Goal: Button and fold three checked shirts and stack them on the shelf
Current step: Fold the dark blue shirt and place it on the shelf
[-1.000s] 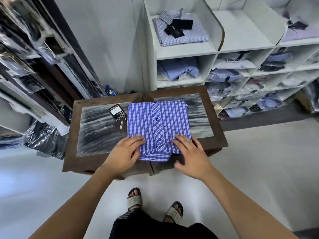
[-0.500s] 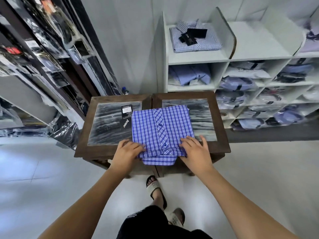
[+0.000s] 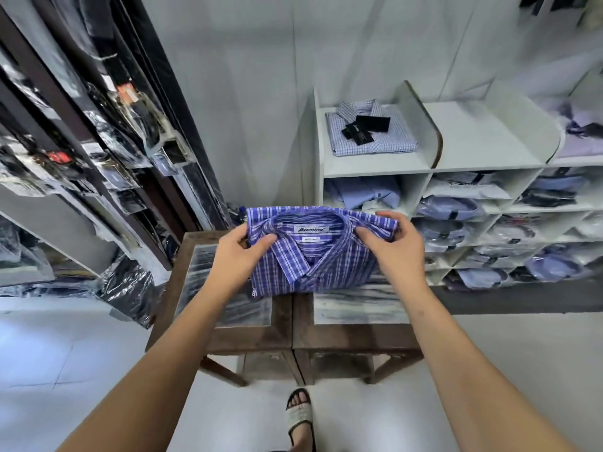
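The checked shirt's [image 3: 313,256] white collar label [image 3: 310,229] reads roughly "Valentino"; other tags are illegible.

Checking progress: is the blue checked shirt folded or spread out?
Folded: the blue checked shirt is a compact rectangle, collar up, held by the left hand and right hand.

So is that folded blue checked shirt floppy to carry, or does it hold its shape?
Probably floppy: the blue checked shirt is thin cloth, so both hands, left and right, grip its sides. Likely light. The fold could slip open if tilted.
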